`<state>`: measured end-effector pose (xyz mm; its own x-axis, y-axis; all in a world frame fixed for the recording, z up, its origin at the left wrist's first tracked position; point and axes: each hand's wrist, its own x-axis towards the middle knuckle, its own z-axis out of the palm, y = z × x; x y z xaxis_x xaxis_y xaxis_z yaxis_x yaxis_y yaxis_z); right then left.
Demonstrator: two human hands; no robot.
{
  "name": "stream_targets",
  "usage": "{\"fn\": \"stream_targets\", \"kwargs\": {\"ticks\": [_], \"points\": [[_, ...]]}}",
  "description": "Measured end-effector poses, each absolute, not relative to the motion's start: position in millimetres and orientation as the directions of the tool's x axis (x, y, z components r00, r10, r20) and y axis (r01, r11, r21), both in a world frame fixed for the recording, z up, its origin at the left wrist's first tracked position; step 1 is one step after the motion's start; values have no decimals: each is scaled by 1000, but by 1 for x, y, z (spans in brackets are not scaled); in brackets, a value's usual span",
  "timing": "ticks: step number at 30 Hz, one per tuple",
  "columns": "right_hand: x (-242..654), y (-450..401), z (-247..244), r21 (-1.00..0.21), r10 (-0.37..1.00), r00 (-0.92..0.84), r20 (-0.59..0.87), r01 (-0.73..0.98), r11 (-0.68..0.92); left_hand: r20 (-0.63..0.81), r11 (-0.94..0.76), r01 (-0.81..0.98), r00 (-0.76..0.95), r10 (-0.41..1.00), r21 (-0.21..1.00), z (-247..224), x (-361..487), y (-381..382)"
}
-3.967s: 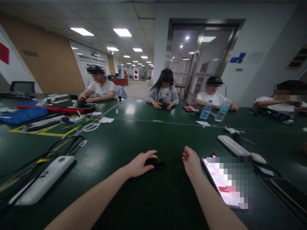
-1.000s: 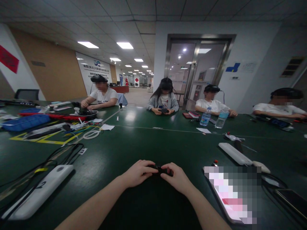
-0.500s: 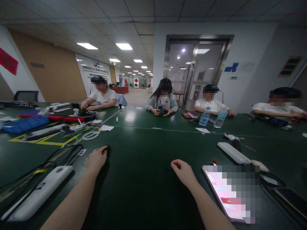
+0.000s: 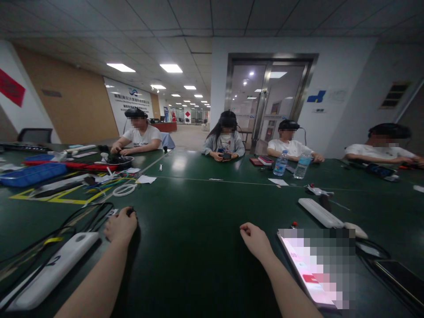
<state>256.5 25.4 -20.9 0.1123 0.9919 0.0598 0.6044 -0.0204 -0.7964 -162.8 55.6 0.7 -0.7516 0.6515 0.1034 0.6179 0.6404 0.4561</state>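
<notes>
My left hand (image 4: 121, 226) is closed over the green table (image 4: 185, 247), beside the black cables and the "2" label. A small dark object (image 4: 131, 211) shows at its fingertips; its kind is too small to make out. To its lower left lies a white power strip (image 4: 59, 267) marked "2". My right hand (image 4: 254, 238) rests with curled fingers on the table, and nothing shows in it. A phone with a lit screen (image 4: 306, 269), partly blurred out, lies just right of that hand.
Blue trays (image 4: 35, 174), coloured wires and a coil of white cable (image 4: 124, 190) crowd the left side. A second white power strip (image 4: 320, 213) and a dark phone (image 4: 399, 278) lie right. Two water bottles (image 4: 302, 165) stand farther back. Several people with headsets sit opposite.
My left hand has drawn back and left, its fingers now curled in with a small dark object showing at them. My right hand has shifted slightly, its fingers closer together.
</notes>
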Motion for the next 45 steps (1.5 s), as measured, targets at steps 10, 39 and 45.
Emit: {"fn": "stream_targets", "kwargs": {"ticks": [10, 39, 45], "points": [[255, 23, -17, -752, 994, 93, 50, 659, -24, 111, 632, 621, -748, 654, 463, -1, -165, 57], [254, 23, -7, -618, 996, 16, -83, 783, -64, 149, 640, 609, -769, 622, 469, -6, -167, 61], [255, 26, -12, -593, 999, 30, -42, 804, -49, 135, 641, 619, -759, 637, 454, -5, -165, 61]]}}
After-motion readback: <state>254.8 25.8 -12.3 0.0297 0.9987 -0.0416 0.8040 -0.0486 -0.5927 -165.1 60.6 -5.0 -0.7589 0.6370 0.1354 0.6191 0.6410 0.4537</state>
